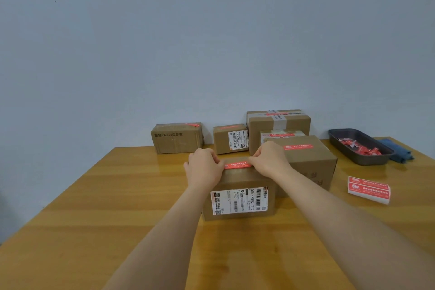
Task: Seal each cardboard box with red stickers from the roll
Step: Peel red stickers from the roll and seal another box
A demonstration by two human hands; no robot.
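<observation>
1. Dark tray (339,141), far right of the tabletop (94,207): holds a heap of crumpled red scraps (360,148). A blue cloth (397,150) lies just beside it, at the right edge.
2. Sticker roll (368,189), right side, well apart from both hands: white backing, red stickers uppermost.
3. Large box (310,165), touching the right flank of the near box: one red sticker on its top.
4. Back row by the wall, left to right: a low box (176,139) with a red sticker at its top right corner; a small box (229,140) with a red sticker on top and a white shipping label on its face; a tall box (280,122) bound in clear tape, a further white-topped, red-stickered parcel in front of it, partly hidden.
5. Near box (237,195), centre of the tabletop: brown cardboard, white shipping label facing the camera.
6. Red sticker (237,165), lying lengthwise along the top of the near box, between the two hands.
7. Left hand (203,168): fingers curled over the box top, tips pinching the sticker's left end.
8. Right hand (270,160): fingers curled, tips pinching the sticker's right end. Nothing lies between the hands and the sticker.
9. Surface: glossy yellow-brown wood, banded grain.
10. Room: plain pale blue-grey wall behind the tabletop.
</observation>
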